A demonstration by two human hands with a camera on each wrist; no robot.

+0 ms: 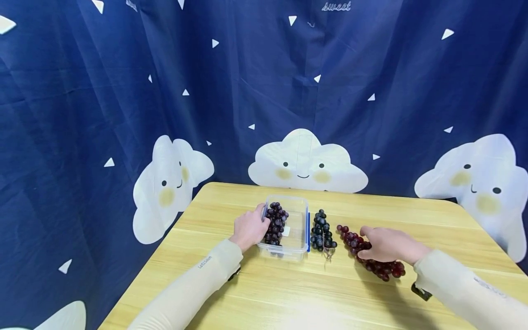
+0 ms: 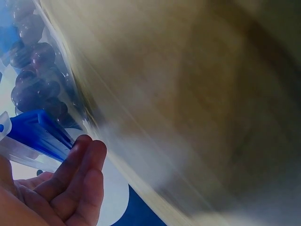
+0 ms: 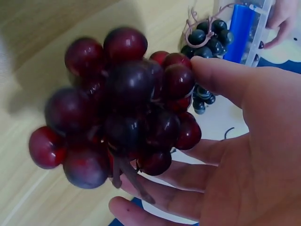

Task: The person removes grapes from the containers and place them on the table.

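Note:
My left hand (image 1: 252, 228) grips the left side of a clear plastic box (image 1: 298, 200), at its rim. In the left wrist view, the fingers (image 2: 75, 183) curl by the box's blue clip flap (image 2: 41, 134). A bunch of dark purple grapes (image 1: 275, 224) lies in the box's left half. My right hand (image 1: 389, 245) holds a bunch of red grapes (image 3: 129, 89) on the right, thumb on one side and fingers on the other. A brown stem (image 3: 131, 176) sticks out at the bunch's end. Between box and red bunch lies a bunch of blackish grapes (image 1: 321, 231).
A light wooden table (image 1: 264, 293) bears everything. Another blue clip flap (image 1: 308, 232) hangs on the box's right side, beside the blackish grapes. Behind the table hangs a dark blue curtain (image 1: 231, 91) with white clouds and triangles.

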